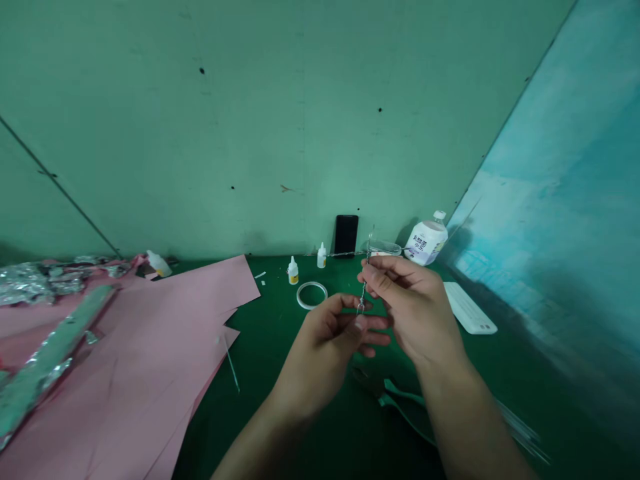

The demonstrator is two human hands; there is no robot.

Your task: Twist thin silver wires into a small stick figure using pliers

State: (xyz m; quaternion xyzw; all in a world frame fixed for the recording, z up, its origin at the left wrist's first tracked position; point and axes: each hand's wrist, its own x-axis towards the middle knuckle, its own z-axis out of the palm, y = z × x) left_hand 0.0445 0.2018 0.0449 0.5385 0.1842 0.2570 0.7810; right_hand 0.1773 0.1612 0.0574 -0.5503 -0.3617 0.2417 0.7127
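Observation:
Both hands hold up a thin piece of twisted wire over the green table. My left hand pinches its lower end between thumb and fingers, where the wire forms a small loop. Higher up, my right hand grips the same wire with thumb and forefinger. Wire ends stick out above the right fingers, and a long thin strand seems to run sideways behind them. Below the hands lie pliers with green handles, partly hidden by my right forearm.
Pink sheets cover the left side, with a green strip and crumpled foil. Behind my hands are small glue bottles, a white ring, a phone and a drink bottle. A white case lies right.

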